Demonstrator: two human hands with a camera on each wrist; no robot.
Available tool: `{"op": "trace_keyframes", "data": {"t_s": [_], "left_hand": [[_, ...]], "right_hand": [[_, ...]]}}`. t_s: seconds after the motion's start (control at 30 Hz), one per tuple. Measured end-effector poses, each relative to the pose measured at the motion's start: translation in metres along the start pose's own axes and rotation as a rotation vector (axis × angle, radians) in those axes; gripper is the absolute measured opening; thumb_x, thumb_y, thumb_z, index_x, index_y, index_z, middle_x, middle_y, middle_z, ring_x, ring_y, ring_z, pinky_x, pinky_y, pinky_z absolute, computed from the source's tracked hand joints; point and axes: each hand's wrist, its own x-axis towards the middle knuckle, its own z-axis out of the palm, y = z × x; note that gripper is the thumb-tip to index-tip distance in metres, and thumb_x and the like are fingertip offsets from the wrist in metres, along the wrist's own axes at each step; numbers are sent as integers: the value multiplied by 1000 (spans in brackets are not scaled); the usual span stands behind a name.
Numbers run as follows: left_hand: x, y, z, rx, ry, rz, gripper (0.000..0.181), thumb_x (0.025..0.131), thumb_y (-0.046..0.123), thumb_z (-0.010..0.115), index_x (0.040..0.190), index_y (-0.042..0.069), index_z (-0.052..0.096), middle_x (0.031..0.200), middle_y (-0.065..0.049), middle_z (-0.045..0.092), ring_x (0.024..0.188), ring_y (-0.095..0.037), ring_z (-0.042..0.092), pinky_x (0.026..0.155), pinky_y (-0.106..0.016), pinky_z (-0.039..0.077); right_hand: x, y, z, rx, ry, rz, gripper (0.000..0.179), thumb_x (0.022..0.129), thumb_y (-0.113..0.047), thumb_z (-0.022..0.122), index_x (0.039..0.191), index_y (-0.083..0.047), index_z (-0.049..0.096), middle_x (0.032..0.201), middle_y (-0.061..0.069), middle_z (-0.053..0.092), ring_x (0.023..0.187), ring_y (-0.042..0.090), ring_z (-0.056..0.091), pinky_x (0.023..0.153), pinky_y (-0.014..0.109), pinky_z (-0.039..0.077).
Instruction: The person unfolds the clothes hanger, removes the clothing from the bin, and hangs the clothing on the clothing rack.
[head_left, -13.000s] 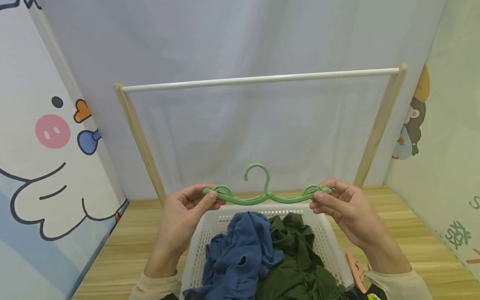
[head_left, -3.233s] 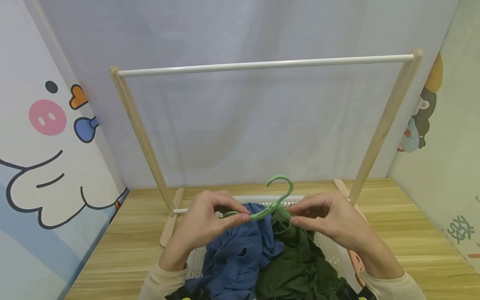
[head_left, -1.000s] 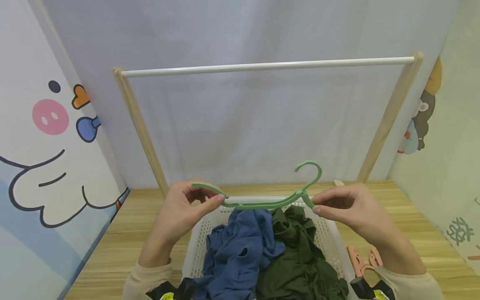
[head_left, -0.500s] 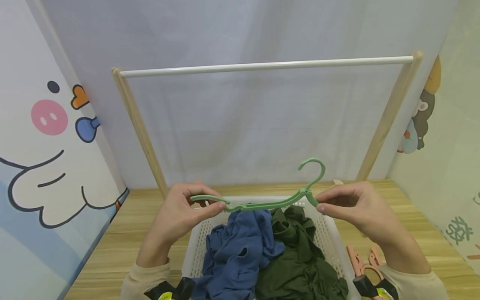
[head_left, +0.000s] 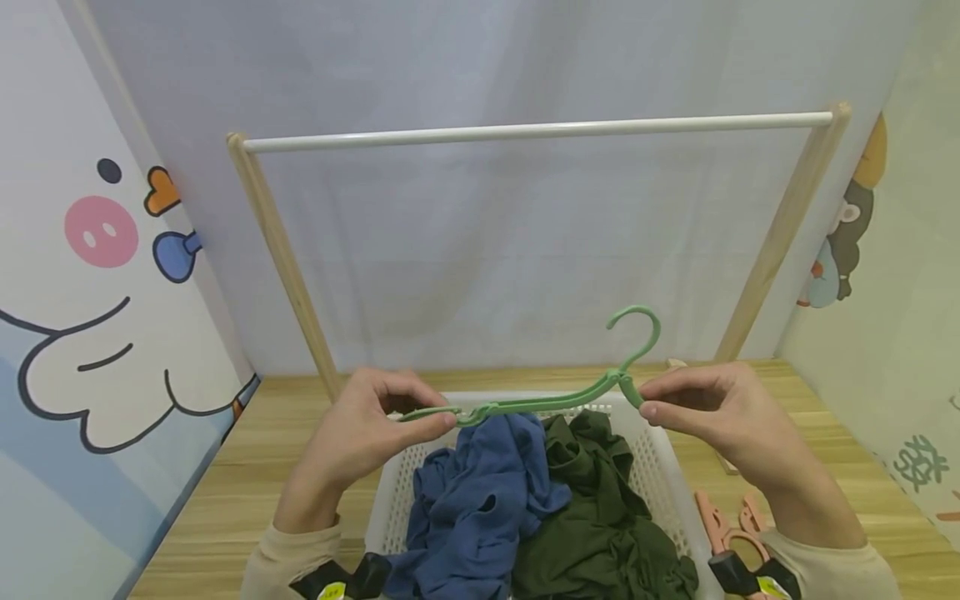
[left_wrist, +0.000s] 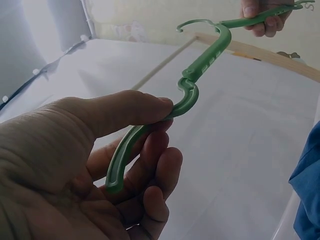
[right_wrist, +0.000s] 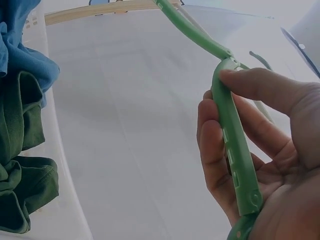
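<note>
Fingers of the left hand pinch a jointed green plastic hanger. The right hand pinches it (beside the hook).

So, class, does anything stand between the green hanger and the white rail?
Nothing visible: between the green hanger, held by the left hand and right hand, and the white rail, the head view shows only backdrop.

Soft, even light washes the pale backdrop over there, but the wrist views run dim, glare whitening an upper corner of each, the left hand shadowed.
</note>
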Motion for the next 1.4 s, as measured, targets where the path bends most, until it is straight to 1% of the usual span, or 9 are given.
{"op": "trace_keyframes", "data": {"t_s": [0.1, 0.27, 0.5, 0.67, 0.8, 0.97, 1.07, 1.17, 1.4], "left_hand": [[0, 0, 0, 20, -19, 9, 6, 96, 12, 88, 102, 15, 89, 96, -4, 80, 81, -24, 71, 72, -34, 59], [0, -1, -1, 42, -35, 5, 6, 97, 12, 87, 102, 16, 89, 96, -3, 80, 81, -23, 71, 69, -32, 56], [0, -1, 0, 16, -24, -26, 6, 98, 12, 87, 103, 12, 89, 101, -5, 81, 88, -26, 74, 78, -36, 64], [1, -2, 1, 23, -7, -21, 8, 98, 12, 87, 106, 11, 89, 106, -4, 82, 98, -26, 77, 87, -38, 65], [1, -3, 0, 41, -16, -14, 12, 98, 13, 88, 110, 11, 89, 109, -3, 83, 102, -25, 78, 89, -39, 65], [1, -3, 0, 96, -56, 35, 23, 96, 14, 90, 119, 16, 88, 109, 1, 85, 99, -19, 78, 87, -36, 63], [2, -3, 2, 113, -73, 75, 28, 95, 14, 91, 123, 17, 87, 105, 6, 85, 97, -16, 78, 86, -34, 63], [3, -2, 4, 130, -74, 103, 28, 95, 14, 92, 122, 19, 88, 105, 8, 85, 98, -14, 78, 86, -34, 62], [1, -1, 4, 250, -55, 71, 22, 93, 22, 94, 114, 24, 90, 105, 13, 84, 96, -17, 78, 84, -36, 60]], "right_hand": [[0, 0, 0, -9, 8, 3, 19, 103, -2, 79, 121, 0, 83, 117, 4, 81, 97, 21, 80, 84, 30, 66], [0, 2, 0, 15, -15, -2, 20, 103, -1, 78, 122, 1, 82, 117, 5, 81, 99, 20, 80, 85, 30, 66], [0, 4, -1, 42, -37, 0, 20, 103, 0, 77, 123, 2, 81, 116, 6, 81, 101, 18, 79, 87, 29, 65], [0, 5, -2, 32, -39, -3, 21, 103, 0, 77, 124, 1, 81, 115, 5, 82, 101, 18, 79, 86, 29, 65], [0, 6, -2, 67, -71, -31, 20, 103, 3, 76, 122, 4, 80, 115, 4, 81, 99, 19, 79, 85, 30, 66], [1, 5, 2, 59, -130, -67, 19, 103, 4, 76, 121, 5, 80, 117, -1, 80, 97, 19, 78, 81, 32, 66], [2, 4, 7, 42, -144, -72, 18, 103, 2, 77, 120, 2, 82, 115, 1, 81, 96, 18, 79, 80, 33, 66], [3, 4, 12, 56, -150, -60, 17, 103, 1, 78, 119, 1, 82, 113, 5, 82, 95, 20, 79, 81, 34, 66], [5, 3, 16, 50, -150, -65, 16, 102, 0, 79, 117, -1, 83, 110, 4, 81, 93, 21, 80, 81, 34, 67]]}}
